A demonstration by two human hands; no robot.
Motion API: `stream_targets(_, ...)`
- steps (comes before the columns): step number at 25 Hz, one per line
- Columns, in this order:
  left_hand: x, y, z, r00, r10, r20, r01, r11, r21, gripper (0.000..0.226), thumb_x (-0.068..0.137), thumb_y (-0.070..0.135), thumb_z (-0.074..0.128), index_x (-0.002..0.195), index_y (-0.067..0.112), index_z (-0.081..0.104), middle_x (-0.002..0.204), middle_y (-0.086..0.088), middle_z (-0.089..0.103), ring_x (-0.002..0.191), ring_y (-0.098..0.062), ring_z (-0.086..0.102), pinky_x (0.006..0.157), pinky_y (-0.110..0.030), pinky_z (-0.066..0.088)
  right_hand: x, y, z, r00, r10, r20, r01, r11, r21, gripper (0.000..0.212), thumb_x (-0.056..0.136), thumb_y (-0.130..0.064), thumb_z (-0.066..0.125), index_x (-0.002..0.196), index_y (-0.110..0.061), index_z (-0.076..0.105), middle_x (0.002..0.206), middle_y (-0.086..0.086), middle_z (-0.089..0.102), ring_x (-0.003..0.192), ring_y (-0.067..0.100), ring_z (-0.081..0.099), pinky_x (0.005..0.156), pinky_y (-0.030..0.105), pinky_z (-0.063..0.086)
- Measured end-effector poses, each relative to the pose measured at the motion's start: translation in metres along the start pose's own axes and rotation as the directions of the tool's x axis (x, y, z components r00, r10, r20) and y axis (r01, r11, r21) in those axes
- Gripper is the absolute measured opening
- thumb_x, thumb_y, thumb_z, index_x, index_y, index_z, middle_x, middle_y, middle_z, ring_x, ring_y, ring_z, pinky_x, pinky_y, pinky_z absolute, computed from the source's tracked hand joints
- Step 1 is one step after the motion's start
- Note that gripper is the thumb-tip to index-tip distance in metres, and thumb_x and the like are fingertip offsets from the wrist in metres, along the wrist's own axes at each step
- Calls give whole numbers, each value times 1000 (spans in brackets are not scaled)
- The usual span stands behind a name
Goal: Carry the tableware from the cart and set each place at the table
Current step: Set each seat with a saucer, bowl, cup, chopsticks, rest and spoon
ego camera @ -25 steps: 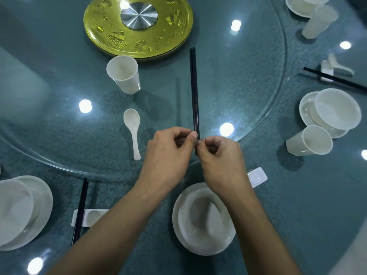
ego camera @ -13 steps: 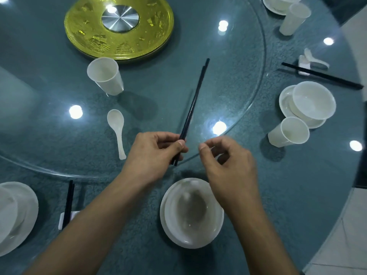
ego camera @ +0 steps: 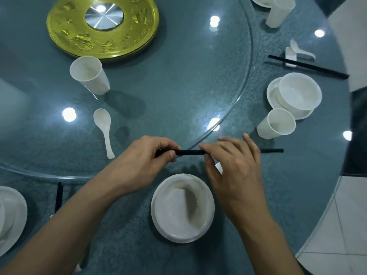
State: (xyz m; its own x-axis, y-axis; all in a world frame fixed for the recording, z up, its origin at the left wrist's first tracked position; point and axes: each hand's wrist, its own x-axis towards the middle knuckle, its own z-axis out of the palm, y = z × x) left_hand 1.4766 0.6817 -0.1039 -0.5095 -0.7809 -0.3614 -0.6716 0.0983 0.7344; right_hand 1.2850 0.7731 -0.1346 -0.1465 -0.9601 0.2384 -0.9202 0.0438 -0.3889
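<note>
A pair of black chopsticks point(ego camera: 190, 152) lies level, pointing left to right, above the near edge of the table. My left hand point(ego camera: 143, 163) pinches their left end between thumb and curled fingers. My right hand point(ego camera: 234, 165) lies over their middle with thumb and forefinger on them, the other fingers spread; the tips stick out past it to the right. Just below the hands sits a white bowl on a plate point(ego camera: 182, 208). A white chopstick rest point(ego camera: 218, 167) peeks out under my right hand. A white spoon point(ego camera: 104, 128) and a white cup point(ego camera: 89, 75) stand on the glass turntable point(ego camera: 178, 86).
A gold disc point(ego camera: 103, 26) marks the turntable's centre. To the right is a set place: bowl on plate point(ego camera: 297, 94), cup point(ego camera: 278, 124), chopsticks point(ego camera: 309, 66), spoon on rest point(ego camera: 297, 52). At the left edge are another plate point(ego camera: 12, 217) and chopsticks point(ego camera: 59, 197). The table edge and tiled floor lie right.
The chopsticks have swung from pointing away from me to lying sideways. My right hand, which had let go half a second ago, is on them again.
</note>
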Motion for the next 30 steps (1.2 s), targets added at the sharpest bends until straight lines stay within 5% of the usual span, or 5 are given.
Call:
stream_targets(7, 19, 18, 20, 989, 84, 120, -98, 988, 119, 17, 101, 21, 57, 106, 28, 72, 78, 20, 57, 75, 14, 51, 65, -8, 36, -42, 34, -6, 978, 156, 137, -176, 973, 147, 19, 93, -22, 70, 111, -28, 73, 96, -11, 68, 85, 16, 66, 79, 42, 49)
stream_targets(16, 47, 24, 56, 997, 15, 82, -21, 997, 76, 17, 93, 20, 67, 103, 33, 64, 92, 13, 65, 73, 3, 58, 68, -15, 41, -76, 44, -7, 883, 390, 262, -460, 830, 315, 15, 93, -22, 70, 104, -33, 67, 98, -21, 72, 91, 2, 68, 82, 37, 57)
stream_targets(21, 56, 24, 69, 1000, -14, 3, 14, 997, 76, 15, 94, 15, 62, 99, 29, 65, 85, 14, 64, 75, 0, 58, 72, -21, 43, -87, 50, 1, 885, 410, 220, -459, 850, 261, 14, 94, -23, 70, 108, -26, 71, 96, -15, 67, 87, 3, 60, 80, 29, 53)
stream_targets(25, 62, 29, 79, 999, -5, -44, 10, 994, 111, 14, 93, 14, 63, 100, 26, 66, 83, 14, 63, 75, 3, 56, 62, -9, 37, -87, 55, 5, 896, 408, 174, -440, 867, 234, 16, 94, -26, 69, 108, -21, 74, 95, -10, 65, 87, 10, 60, 80, 33, 53)
stream_targets(30, 62, 36, 87, 997, 41, -68, -27, 978, 205, 12, 94, 16, 65, 105, 19, 66, 82, 9, 63, 82, -14, 57, 74, -25, 40, -87, 58, 2, 892, 407, 195, -442, 877, 189, 27, 90, -31, 72, 116, -24, 70, 96, -9, 60, 91, 15, 58, 84, 38, 52)
